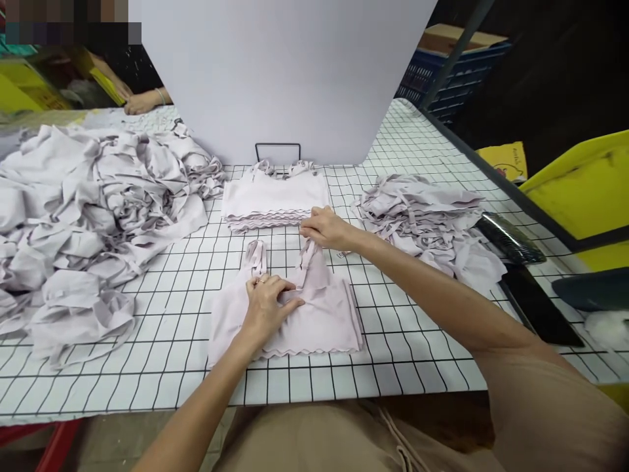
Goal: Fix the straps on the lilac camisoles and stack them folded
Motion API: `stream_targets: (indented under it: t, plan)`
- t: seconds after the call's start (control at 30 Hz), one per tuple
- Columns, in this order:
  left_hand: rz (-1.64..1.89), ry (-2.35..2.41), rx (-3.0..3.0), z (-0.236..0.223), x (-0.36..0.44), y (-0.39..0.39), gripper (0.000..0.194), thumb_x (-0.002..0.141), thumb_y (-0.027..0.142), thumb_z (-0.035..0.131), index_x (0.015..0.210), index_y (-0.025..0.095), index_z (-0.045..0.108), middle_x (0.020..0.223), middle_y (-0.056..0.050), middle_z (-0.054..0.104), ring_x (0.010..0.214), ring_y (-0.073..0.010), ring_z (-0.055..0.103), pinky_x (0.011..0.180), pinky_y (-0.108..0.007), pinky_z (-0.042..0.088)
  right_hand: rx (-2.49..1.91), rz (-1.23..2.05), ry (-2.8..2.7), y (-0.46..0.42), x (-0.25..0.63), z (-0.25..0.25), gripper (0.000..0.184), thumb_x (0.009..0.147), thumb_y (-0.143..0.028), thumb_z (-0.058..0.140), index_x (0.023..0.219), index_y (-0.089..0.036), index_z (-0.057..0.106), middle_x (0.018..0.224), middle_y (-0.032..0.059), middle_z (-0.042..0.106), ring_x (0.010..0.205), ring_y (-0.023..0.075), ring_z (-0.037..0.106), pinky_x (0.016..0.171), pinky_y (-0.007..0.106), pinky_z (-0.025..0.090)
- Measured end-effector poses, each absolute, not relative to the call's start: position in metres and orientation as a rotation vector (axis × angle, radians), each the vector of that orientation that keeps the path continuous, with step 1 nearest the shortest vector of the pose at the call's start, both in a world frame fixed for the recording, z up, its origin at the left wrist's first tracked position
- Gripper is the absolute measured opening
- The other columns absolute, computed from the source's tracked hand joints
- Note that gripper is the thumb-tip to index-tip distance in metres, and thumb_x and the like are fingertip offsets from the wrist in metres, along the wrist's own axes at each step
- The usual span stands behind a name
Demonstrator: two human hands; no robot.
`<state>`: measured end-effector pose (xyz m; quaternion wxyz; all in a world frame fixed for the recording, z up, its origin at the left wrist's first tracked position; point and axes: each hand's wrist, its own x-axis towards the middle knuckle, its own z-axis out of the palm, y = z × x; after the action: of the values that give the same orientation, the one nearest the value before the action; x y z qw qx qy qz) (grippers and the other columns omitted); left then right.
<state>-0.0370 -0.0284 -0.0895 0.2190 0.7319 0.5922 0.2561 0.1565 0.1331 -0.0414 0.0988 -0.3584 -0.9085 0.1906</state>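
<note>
The pale garment (pixel 324 324) lies flat on the gridded worktop (pixel 164 347), its upper middle directly under the left hand (pixel 269 301), which rests on the cloth with thumb and forefinger spread apart. Farther right, beyond the neckline, the right hand (pixel 325 227) is clamped on the garment's right strap (pixel 305 259), with a rumpled pile of cloth (pixel 422 219) to that hand's right.

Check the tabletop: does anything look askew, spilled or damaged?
Nothing visibly spilled or damaged. The left garment heap is tangled and crumpled, and the right pile lies uneven, which stands out against the flatter front stack and back stack.
</note>
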Motion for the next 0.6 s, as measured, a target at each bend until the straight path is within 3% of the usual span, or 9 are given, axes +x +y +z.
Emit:
stream_targets:
  t: [0.17,0.27,0.33,0.43,0.5,0.6]
  plan:
    - [0.711,1.664,2.087,-0.093,-0.039,-0.026,0.017,0.082,0.035,0.079,0.093,0.022,0.073,0.088,-0.002,0.073,0.093,-0.0238,0.063,0.097,-0.046,0.034,-1.147,0.515,-2.670,0.137,0.168,-0.046,0.031,0.101,-0.029,0.040,0.085,-0.018,0.064,0.080,0.0073,0.061,0.096,0.0261,0.052,0.095,0.048,0.037]
    - [0.822,1.667,2.237,-0.089,-0.044,-0.041,0.035,0.088,0.035,0.073,0.120,0.021,0.067,0.114,-0.010,0.072,0.111,-0.0279,0.063,0.107,-0.052,0.033,-1.229,0.380,-2.625,0.102,0.170,-0.047,0.032,0.101,-0.027,0.039,0.107,-0.015,0.069,0.119,0.0154,0.067,0.118,0.0314,0.053,0.105,0.059,0.033]
    - [0.884,1.621,2.387,-0.086,-0.047,-0.060,0.047,0.097,0.030,0.060,0.142,0.020,0.051,0.137,-0.015,0.062,0.132,-0.0291,0.055,0.117,-0.056,0.025,-1.223,0.260,-2.589,0.058,0.165,-0.055,0.042,0.103,-0.028,0.035,0.134,-0.014,0.059,0.152,0.0172,0.049,0.140,0.0334,0.042,0.114,0.064,0.024]
    - [0.723,1.570,2.559,-0.086,-0.051,-0.086,0.059,0.104,0.020,0.039,0.160,0.016,0.022,0.157,-0.018,0.043,0.152,-0.0270,0.032,0.124,-0.055,0.017,-1.016,0.243,-2.697,-0.018,0.156,-0.076,0.062,0.104,-0.044,0.036,0.159,-0.016,0.028,0.167,0.0128,0.026,0.156,0.0296,0.020,0.124,0.060,0.016]
    - [0.547,1.614,2.614,-0.091,-0.059,-0.098,0.066,0.105,0.027,0.038,0.163,0.014,0.010,0.162,-0.019,0.035,0.155,-0.0285,0.023,0.125,-0.053,0.019,-1.004,0.284,-2.748,-0.055,0.158,-0.090,0.080,0.101,-0.059,0.039,0.162,-0.014,0.014,0.168,0.0150,0.022,0.157,0.0297,0.017,0.124,0.062,0.016]
    - [0.392,1.738,2.631,-0.100,-0.083,-0.104,0.077,0.101,0.051,0.043,0.164,0.019,0.010,0.167,-0.016,0.026,0.156,-0.0335,0.019,0.124,-0.056,0.019,-1.248,0.347,-2.711,-0.078,0.178,-0.101,0.091,0.097,-0.067,0.040,0.162,-0.012,0.009,0.168,0.0184,0.013,0.158,0.0329,0.011,0.121,0.069,0.015]
